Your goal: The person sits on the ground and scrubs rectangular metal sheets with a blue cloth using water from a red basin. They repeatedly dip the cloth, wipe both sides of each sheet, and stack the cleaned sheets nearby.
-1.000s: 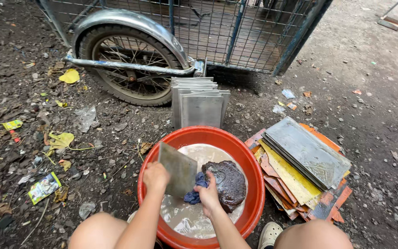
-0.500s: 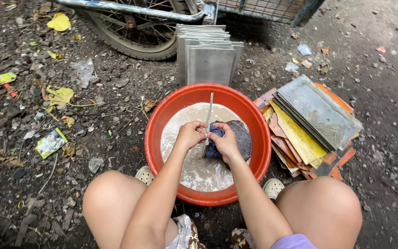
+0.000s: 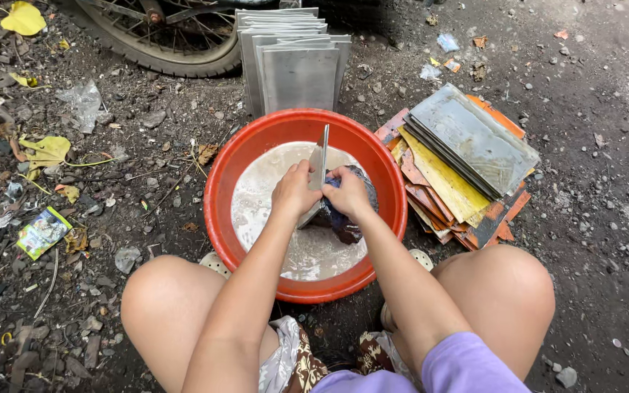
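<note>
Dirt ground, red basin (image 3: 221, 191) of milky water.
Left hand (image 3: 294, 191) grips an upright metal plate (image 3: 319, 166); right hand (image 3: 349, 193) clutches a dark rag (image 3: 345, 224) against it.

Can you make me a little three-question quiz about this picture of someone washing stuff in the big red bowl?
1. True or false: the left hand holds the grey metal plate on edge over the red basin.
2. What does the right hand press against the plate? A) a brush B) a dark blue cloth C) a yellow leaf
3. Fill in: the stack of clean grey plates leans in front of a ____.

Key: 1 true. 2 B. 3 wheel. The basin holds cloudy, soapy water, and a pile of dirty coloured plates lies on the ground to its right.
</note>
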